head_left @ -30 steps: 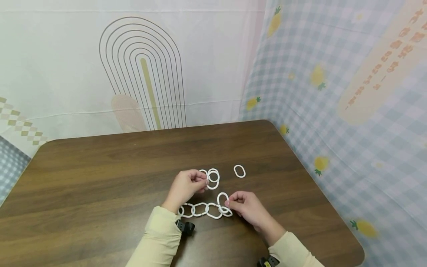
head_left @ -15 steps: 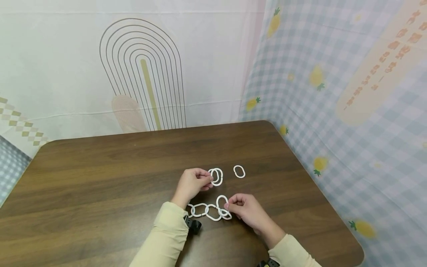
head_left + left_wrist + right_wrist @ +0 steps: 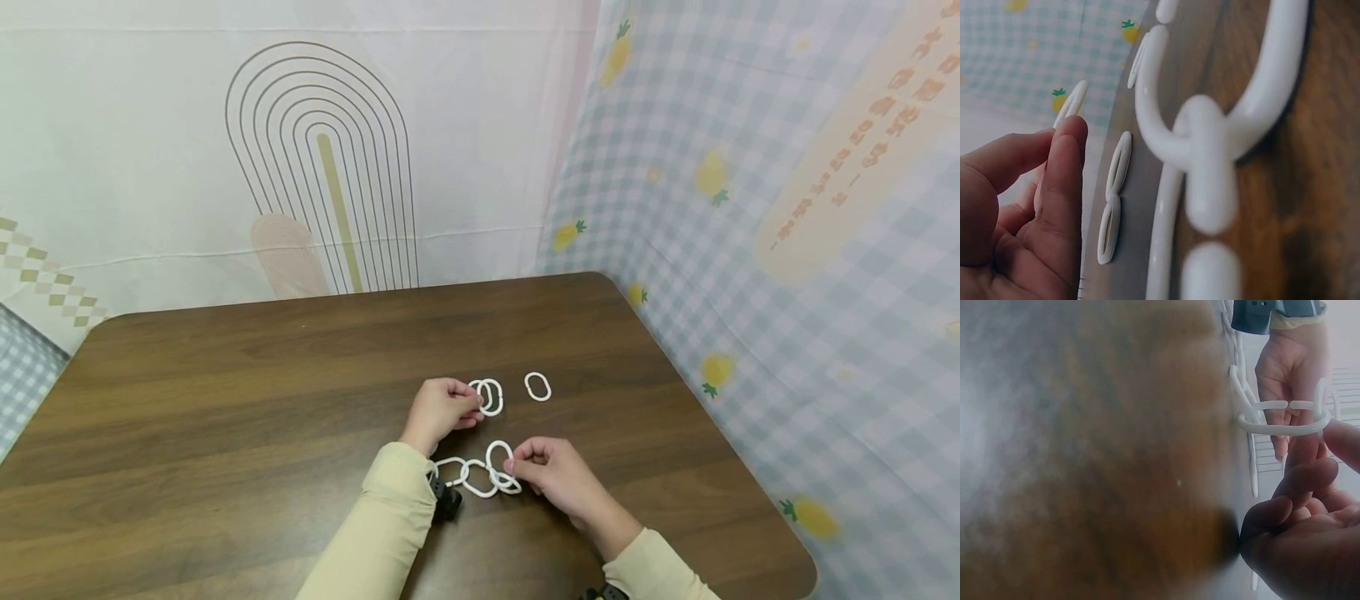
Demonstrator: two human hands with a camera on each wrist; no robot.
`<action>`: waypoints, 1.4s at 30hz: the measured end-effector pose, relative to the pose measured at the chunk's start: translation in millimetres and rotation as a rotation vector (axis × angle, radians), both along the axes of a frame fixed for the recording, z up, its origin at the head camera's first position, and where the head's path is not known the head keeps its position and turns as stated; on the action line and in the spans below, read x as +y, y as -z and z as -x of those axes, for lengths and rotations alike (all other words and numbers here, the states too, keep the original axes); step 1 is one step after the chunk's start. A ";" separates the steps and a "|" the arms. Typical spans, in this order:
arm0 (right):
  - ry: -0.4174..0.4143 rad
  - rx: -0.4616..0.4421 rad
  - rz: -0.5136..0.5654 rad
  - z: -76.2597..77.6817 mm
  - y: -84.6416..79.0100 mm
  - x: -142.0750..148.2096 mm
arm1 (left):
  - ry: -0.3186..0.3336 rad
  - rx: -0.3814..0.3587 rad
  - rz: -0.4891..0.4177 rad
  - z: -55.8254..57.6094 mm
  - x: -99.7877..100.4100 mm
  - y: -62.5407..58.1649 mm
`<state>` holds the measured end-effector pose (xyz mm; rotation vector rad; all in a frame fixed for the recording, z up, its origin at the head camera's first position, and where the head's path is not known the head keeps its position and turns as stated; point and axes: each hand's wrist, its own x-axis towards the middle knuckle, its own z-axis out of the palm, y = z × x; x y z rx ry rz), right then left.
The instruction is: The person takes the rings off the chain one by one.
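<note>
Thumb and fingertips of my left hand [image 3: 444, 411] pinch a white oval plastic chain link [image 3: 1071, 103], raised above the table in the left wrist view. In the head view it overlaps other white links [image 3: 501, 403] beyond the fingers. My right hand [image 3: 557, 477] pinches an upright white link [image 3: 488, 455] at the right end of a chain of joined links [image 3: 480, 494]. This end link stands at the thumb tip in the right wrist view. The left sleeve and wrist camera hide the chain's left part. Large and close, chain links [image 3: 1210, 169] fill the left wrist view.
One loose white link [image 3: 550, 392] lies to the right of the left hand's links. All this is on a dark brown wooden table [image 3: 225, 400] with rounded corners. A white cloth [image 3: 480, 125] hangs behind it, and a checked pineapple cloth [image 3: 675, 250] at the right.
My left hand has moved right, holding its link over the others, and its sleeve now covers more of the chain. The right hand, still holding the end link, has shifted only slightly.
</note>
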<state>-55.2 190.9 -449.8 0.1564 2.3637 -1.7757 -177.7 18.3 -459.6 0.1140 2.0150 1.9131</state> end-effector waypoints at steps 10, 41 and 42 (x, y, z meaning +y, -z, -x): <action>-0.006 0.004 0.007 -1.4 -1.7 -1.1 | 0.042 -0.005 0.080 6.5 8.0 -5.2; 0.005 0.001 0.028 -2.6 0.8 -2.5 | 0.033 -0.047 0.114 17.8 29.0 -0.8; 0.005 0.000 0.028 -2.6 0.9 -2.4 | 0.032 -0.045 0.118 18.1 29.6 -0.1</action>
